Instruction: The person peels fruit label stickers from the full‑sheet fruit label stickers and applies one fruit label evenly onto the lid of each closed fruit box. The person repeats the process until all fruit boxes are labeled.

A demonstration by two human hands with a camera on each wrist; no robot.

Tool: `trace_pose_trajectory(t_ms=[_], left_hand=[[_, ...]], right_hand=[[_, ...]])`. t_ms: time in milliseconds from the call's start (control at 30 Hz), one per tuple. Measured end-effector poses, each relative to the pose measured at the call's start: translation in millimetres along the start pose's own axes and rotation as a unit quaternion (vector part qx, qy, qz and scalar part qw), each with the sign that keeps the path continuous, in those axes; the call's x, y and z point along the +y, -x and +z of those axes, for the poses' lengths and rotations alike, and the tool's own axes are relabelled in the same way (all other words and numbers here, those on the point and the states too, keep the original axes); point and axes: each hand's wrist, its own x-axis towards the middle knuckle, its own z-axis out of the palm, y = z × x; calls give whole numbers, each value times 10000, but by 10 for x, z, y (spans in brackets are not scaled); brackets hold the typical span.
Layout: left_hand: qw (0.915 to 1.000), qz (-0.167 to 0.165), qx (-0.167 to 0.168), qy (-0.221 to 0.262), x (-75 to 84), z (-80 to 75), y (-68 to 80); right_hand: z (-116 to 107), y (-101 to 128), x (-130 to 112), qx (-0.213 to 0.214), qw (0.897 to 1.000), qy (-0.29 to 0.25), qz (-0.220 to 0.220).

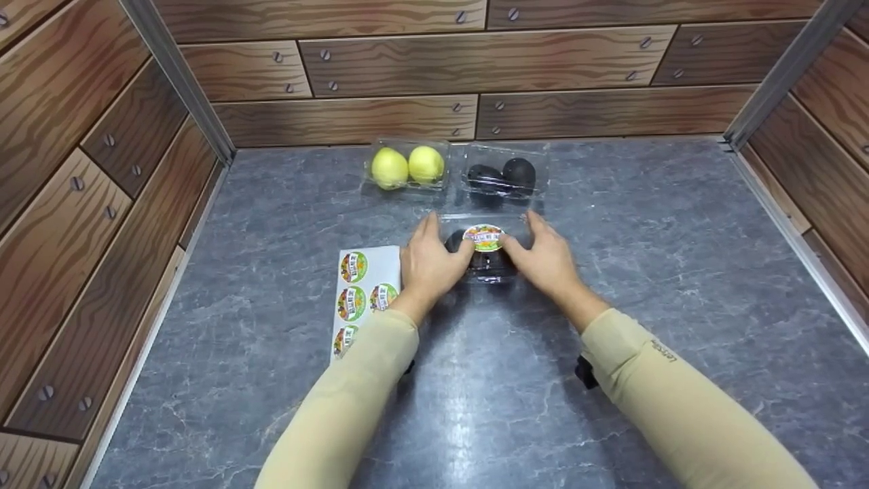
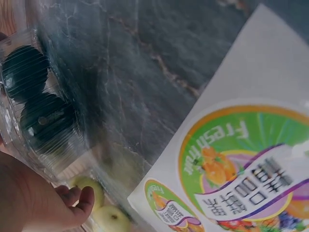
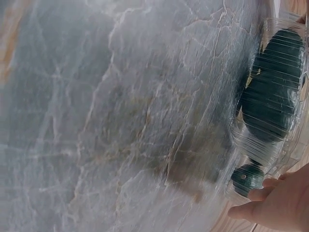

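A: Where are your hands?

B: Both are on the box (image 1: 483, 252), the clear one with dark fruit (image 1: 490, 261) inside. Your left hand (image 1: 429, 261) is on its left side and your right hand (image 1: 546, 258) is on its right side. The fingers of both hands bend round the box and hold it.

A: Where is the box?

B: It sits on the gray desk (image 1: 679, 272), in the middle, right in front of you. A round sticker (image 1: 483, 237) is on its lid, and your two thumbs touch the sticker's edges.

A: What does your left wrist view show?

B: You see the box (image 2: 41, 111) with two dark fruits (image 2: 36, 101) under its ridged lid. Your left hand (image 2: 38, 198) is at its edge. The sheet (image 2: 251, 159) is very near, with a big "Fresh fruit" sticker on it.

A: And the right wrist view?

B: The box (image 3: 270, 111) is at the right edge, with the dark fruit (image 3: 273, 99) showing through. Your right hand (image 3: 277, 205) touches its corner.

A: What else is near the box?

B: The sheet (image 1: 366, 295) of stickers lies on the desk just left of the box, under your left wrist. Behind the box, by the wood wall (image 1: 475, 68), stand two more clear boxes side by side. The left one holds two yellow fruits (image 1: 407, 166). The right one holds two more dark fruits (image 1: 504, 175).
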Motion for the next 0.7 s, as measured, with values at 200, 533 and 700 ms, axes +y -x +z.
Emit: trace_pose_trajectory(t_ms=[200, 533, 700], left_hand=[[9986, -55, 117, 518, 0, -51, 95], [9923, -189, 299, 1191, -51, -155, 295], [9879, -260, 274, 1506, -48, -205, 381]], right_hand=[[-25, 108, 7, 226, 9975, -543, 389], [-139, 355, 49, 284, 9850, -1466, 862], [-169, 460, 65, 255, 9812, -1670, 936]])
